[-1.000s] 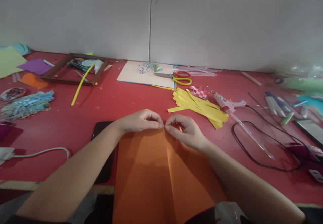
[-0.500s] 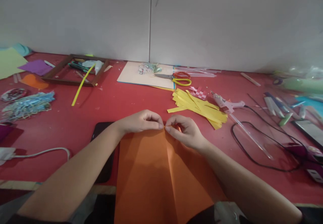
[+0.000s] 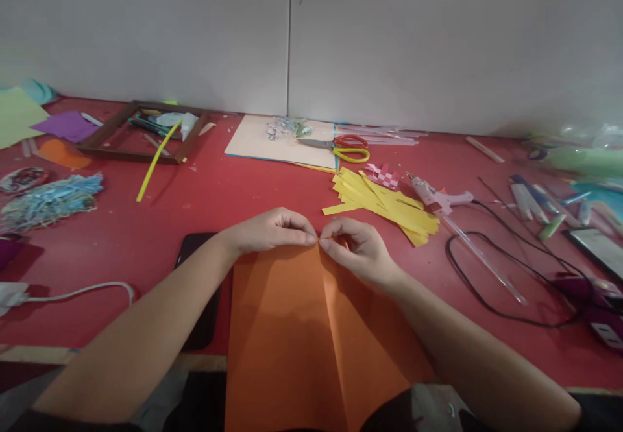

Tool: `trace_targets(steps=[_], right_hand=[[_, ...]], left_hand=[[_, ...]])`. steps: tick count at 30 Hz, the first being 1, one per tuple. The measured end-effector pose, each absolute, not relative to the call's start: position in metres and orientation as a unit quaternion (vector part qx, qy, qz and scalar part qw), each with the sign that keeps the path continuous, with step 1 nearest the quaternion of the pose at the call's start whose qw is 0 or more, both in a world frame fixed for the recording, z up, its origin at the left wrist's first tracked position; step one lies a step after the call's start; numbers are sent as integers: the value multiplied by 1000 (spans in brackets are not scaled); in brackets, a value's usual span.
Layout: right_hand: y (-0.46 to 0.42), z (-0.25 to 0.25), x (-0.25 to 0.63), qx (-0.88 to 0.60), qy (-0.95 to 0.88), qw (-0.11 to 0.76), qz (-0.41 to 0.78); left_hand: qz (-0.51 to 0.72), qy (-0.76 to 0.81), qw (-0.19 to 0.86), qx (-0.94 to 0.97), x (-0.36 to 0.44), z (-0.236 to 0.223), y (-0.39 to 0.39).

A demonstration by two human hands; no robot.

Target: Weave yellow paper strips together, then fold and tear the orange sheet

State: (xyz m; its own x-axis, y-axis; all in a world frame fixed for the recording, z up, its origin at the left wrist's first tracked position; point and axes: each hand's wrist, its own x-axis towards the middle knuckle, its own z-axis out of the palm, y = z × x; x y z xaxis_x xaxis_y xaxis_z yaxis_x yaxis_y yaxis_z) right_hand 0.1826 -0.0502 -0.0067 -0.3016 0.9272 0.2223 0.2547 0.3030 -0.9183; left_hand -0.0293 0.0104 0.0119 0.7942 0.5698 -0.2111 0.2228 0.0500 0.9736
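Observation:
A large sheet of orange paper (image 3: 280,328) lies over the front edge of the red table, with a crease running down its length. My left hand (image 3: 272,232) pinches its far edge near the crease between thumb and fingers. Just to the right, my right hand (image 3: 357,247) pinches the same edge, its thumb close to the left thumb. The fingertips nearly meet where the crease reaches the edge. A dark phone-like slab (image 3: 202,315) lies partly beneath my left forearm.
Yellow paper strips (image 3: 384,205) lie beyond my right hand, beside a pink glue gun (image 3: 440,200) with a black cord. Scissors (image 3: 353,148) rest on a paper stack (image 3: 253,140). A wooden frame (image 3: 131,155) stands back left, near blue shredded strands (image 3: 53,202).
Both hands keep their pinch at the paper's far edge, almost unmoved. The whole view has shifted very slightly.

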Motion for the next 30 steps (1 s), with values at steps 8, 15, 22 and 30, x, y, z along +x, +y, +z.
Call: trace_targets(steps=[8, 15, 22, 30], right_hand=[[-26, 0, 212, -472, -719, 289, 419], [-15, 17, 260, -579, -676, 256, 376], [-8, 3, 264, -615, -526, 352, 470], [-4, -16, 255, -653, -600, 367, 280]], left_hand=[[106, 383, 608, 687, -37, 12, 11], [97, 403, 520, 747, -43, 12, 13], [194, 463, 342, 794, -46, 1, 21], [180, 407, 132, 886, -31, -5, 10]])
